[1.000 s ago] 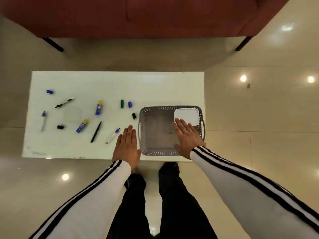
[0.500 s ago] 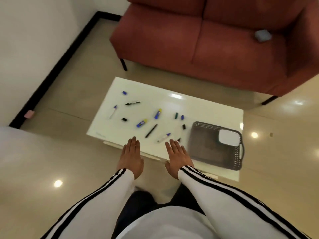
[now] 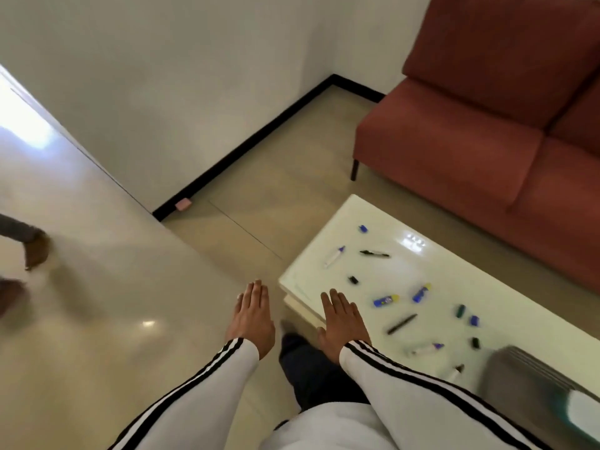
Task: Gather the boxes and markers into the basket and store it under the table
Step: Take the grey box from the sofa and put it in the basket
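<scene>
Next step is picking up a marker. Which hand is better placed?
Right. The right hand is open at the near edge of the table, nearest the black marker; the left hand is over the floor, off the table.

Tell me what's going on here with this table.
A person stands at the white table, both hands flat and holding nothing: the left hand over the floor off the table's corner, the right hand above its near edge. Markers and caps lie scattered on the tabletop. The grey basket sits at the table's right end with a white box inside.
</scene>
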The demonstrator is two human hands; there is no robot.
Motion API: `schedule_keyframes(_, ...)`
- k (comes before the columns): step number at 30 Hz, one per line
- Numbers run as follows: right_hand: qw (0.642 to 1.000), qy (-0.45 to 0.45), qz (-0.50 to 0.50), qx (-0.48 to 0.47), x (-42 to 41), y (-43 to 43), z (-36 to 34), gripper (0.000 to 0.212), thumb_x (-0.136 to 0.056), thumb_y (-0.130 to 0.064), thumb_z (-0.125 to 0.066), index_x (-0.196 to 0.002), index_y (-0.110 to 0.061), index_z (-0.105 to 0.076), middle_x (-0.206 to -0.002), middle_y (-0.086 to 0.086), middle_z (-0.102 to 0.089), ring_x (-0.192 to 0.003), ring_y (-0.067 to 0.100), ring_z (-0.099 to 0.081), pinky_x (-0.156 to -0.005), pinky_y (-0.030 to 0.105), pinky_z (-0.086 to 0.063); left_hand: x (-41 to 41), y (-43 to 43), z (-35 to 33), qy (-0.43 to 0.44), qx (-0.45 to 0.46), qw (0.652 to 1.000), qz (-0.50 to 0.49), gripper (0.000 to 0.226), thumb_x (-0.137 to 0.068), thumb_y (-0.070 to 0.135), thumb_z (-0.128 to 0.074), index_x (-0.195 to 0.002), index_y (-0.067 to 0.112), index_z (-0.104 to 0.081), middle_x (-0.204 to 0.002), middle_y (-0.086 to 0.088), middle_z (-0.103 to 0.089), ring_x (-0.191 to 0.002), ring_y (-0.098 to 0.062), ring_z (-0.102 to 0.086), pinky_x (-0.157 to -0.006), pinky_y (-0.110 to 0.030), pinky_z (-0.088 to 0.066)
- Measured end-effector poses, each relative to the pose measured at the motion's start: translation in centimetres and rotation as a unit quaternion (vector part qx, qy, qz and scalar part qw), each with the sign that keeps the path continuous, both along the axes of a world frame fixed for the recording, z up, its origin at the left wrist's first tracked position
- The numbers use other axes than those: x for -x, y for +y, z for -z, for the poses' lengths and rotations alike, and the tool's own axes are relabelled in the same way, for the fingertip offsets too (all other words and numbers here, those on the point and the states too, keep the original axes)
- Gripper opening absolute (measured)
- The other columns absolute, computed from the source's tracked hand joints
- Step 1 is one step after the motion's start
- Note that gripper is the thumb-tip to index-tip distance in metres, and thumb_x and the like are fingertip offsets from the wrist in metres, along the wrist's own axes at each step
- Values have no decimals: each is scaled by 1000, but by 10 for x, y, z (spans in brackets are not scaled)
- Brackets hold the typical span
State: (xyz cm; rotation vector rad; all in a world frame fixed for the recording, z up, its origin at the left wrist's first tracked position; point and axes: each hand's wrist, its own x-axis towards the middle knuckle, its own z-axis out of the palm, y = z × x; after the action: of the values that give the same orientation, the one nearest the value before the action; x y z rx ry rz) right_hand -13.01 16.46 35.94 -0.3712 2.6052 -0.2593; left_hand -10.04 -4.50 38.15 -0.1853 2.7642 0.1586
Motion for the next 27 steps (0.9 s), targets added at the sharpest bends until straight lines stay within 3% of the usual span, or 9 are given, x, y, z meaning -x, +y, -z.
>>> schedule_keyframes(12,996,-11,65,60,272,-193,16,74,-98,-39,-37,-157,-19,4,-165,8,7,-152,25,2,-122,43,-3,239,-198,4,-47,48,997,25,78,-95,33,-38,-152,8,9,-161,-10,15,-148,-26,14,-121,-42,3)
schedule_keyframes(19,989,-18,134,63,389,-223,1,73,-98,-42,-34,-158,-21,3,-166,6,6,-152,24,3,-122,43,-2,389,-232,-14,-49,57,994,83,77,-95,34,-36,-153,8,7,-162,-11,11,-149,-26,11,-120,-41,4)
schedule_keyframes(27,951,-13,303,63,511,-207,12,73,-99,-39,-36,-158,-22,3,-166,5,7,-152,23,5,-123,44,-2,602,-222,-6,-31,47,973,226,77,-94,33,-37,-152,8,7,-162,-10,9,-149,-25,10,-121,-41,2)
